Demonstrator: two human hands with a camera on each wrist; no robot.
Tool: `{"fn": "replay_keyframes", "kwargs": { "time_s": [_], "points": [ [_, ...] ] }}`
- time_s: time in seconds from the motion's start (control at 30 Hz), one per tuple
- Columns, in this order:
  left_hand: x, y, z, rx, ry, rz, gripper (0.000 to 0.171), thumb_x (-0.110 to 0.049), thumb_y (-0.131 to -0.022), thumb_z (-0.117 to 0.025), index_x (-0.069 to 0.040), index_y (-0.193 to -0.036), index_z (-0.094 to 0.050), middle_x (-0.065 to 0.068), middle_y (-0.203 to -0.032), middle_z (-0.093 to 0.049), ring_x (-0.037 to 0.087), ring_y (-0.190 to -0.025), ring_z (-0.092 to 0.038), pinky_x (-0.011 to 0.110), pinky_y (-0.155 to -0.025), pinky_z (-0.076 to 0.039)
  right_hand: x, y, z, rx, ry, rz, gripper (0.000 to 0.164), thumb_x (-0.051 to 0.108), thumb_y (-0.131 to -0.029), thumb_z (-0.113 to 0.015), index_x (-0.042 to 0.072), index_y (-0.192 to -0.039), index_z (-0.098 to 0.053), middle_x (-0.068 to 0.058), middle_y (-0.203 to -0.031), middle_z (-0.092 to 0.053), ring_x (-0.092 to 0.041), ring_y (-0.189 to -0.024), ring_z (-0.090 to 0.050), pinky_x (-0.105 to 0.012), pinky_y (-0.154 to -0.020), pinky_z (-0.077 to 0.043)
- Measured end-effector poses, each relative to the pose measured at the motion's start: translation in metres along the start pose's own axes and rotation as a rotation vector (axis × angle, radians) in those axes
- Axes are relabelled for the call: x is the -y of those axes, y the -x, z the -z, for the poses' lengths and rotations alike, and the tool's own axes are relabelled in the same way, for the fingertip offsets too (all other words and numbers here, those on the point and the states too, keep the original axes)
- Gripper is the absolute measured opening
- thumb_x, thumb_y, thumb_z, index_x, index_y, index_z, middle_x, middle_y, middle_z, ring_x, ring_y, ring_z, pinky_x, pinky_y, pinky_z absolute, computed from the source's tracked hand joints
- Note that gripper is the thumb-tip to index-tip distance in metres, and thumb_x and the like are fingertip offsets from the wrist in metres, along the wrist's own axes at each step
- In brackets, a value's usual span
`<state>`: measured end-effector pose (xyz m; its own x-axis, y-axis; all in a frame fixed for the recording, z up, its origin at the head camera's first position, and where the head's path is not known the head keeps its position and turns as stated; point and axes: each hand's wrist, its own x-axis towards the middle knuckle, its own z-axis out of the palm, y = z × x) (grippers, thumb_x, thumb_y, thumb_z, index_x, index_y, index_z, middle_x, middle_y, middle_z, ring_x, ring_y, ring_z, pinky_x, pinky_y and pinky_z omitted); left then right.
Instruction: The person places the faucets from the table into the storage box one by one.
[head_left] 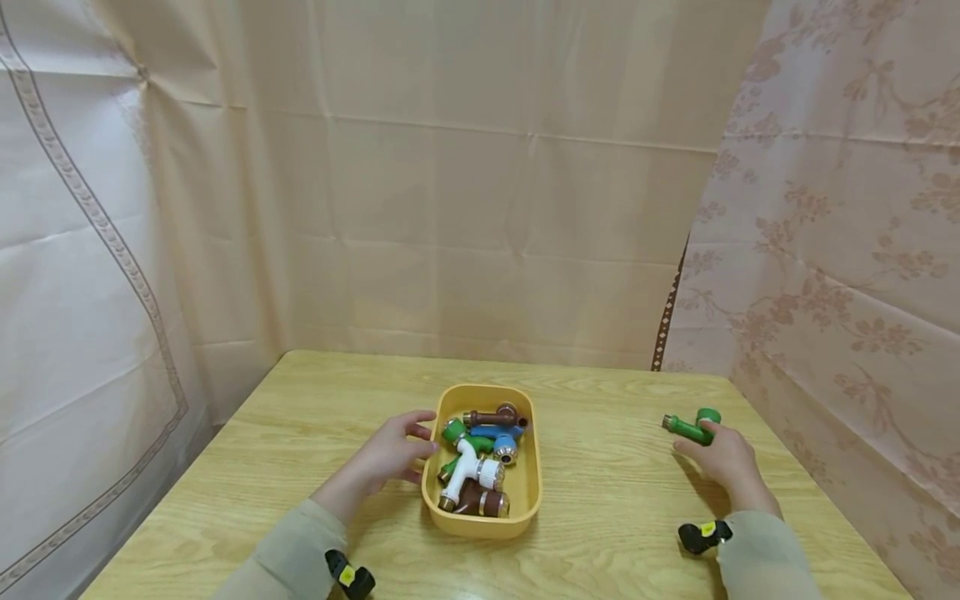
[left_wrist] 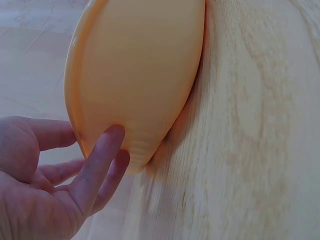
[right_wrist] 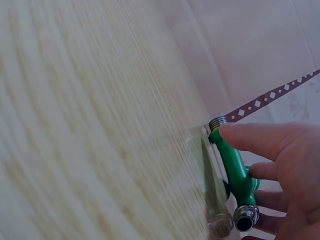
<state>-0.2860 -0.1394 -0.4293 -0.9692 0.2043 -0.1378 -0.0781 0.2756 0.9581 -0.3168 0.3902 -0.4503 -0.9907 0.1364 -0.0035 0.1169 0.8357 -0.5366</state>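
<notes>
At the middle of the table stands a yellow plastic basket with several taps in it. A white tap lies over a green tap and a brown tap; a blue tap and another brown tap lie toward the far end. My left hand rests its loosely bent fingers against the basket's left side, also seen in the left wrist view. Off to the right, my right hand holds a green tap between thumb and fingers, its threaded end pointing left in the head view.
A light wood-grain table carries everything. Beige curtains hang behind it, with a floral cloth on the right and a pale cloth on the left. Each wrist wears a black strap device.
</notes>
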Motion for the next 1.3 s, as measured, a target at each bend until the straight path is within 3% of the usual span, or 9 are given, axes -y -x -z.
{"fn": "replay_keyframes", "kwargs": {
  "time_s": [0.2,0.4,0.7,0.93,1.13,1.3],
  "points": [
    [0.0,-0.001,-0.001,0.002,0.003,0.005,0.059,-0.004,-0.097,-0.066,-0.006,-0.152,-0.044,0.02,-0.126,-0.053,0.029,-0.095,-0.067,0.042,-0.066,-0.063,0.003,0.002,-0.001,-0.036,-0.003,0.014,0.088,0.046,-0.093,-0.069,-0.014,-0.148,-0.036,-0.048,-0.138,-0.037,-0.062,-0.117,-0.043,-0.069,-0.094,-0.043],
    [0.001,-0.001,-0.001,0.005,0.011,0.001,0.059,-0.003,-0.097,-0.066,-0.005,-0.152,-0.044,0.021,-0.126,-0.052,0.029,-0.095,-0.067,0.043,-0.067,-0.063,0.006,0.003,-0.004,-0.07,-0.032,0.044,0.063,0.033,-0.09,-0.076,-0.01,-0.132,-0.056,-0.039,-0.122,-0.056,-0.042,-0.096,-0.058,-0.051,-0.076,-0.052],
    [0.0,-0.001,0.0,-0.003,0.01,-0.004,0.059,-0.004,-0.096,-0.066,-0.005,-0.151,-0.044,0.021,-0.126,-0.053,0.029,-0.095,-0.067,0.043,-0.066,-0.063,0.012,0.002,-0.007,-0.025,-0.054,0.105,0.039,0.027,-0.09,-0.077,-0.001,-0.115,-0.067,-0.032,-0.113,-0.064,-0.032,-0.086,-0.063,-0.038,-0.063,-0.052],
    [0.0,0.0,0.001,-0.013,0.004,-0.013,0.059,-0.004,-0.096,-0.067,-0.005,-0.151,-0.045,0.021,-0.125,-0.053,0.029,-0.093,-0.067,0.043,-0.064,-0.063,0.02,0.001,-0.004,-0.011,0.004,0.148,0.031,0.03,-0.092,-0.076,0.004,-0.108,-0.072,-0.025,-0.107,-0.068,-0.035,-0.089,-0.063,-0.045,-0.068,-0.053],
    [0.0,0.002,0.0,-0.015,0.0,-0.018,0.06,-0.003,-0.096,-0.067,-0.004,-0.151,-0.045,0.022,-0.126,-0.053,0.03,-0.093,-0.067,0.044,-0.063,-0.062,0.022,0.005,-0.003,-0.084,0.0,0.128,0.03,0.031,-0.095,-0.072,0.003,-0.106,-0.07,-0.018,-0.105,-0.069,-0.036,-0.095,-0.062,-0.052,-0.078,-0.052],
    [-0.001,0.002,-0.001,-0.008,0.001,-0.014,0.06,-0.004,-0.096,-0.067,-0.004,-0.151,-0.044,0.021,-0.126,-0.053,0.029,-0.095,-0.066,0.043,-0.064,-0.063,0.022,0.005,-0.004,-0.146,-0.03,0.123,0.045,0.033,-0.095,-0.072,-0.003,-0.121,-0.064,-0.03,-0.121,-0.06,-0.047,-0.108,-0.055,-0.061,-0.085,-0.049]
  ]
}}
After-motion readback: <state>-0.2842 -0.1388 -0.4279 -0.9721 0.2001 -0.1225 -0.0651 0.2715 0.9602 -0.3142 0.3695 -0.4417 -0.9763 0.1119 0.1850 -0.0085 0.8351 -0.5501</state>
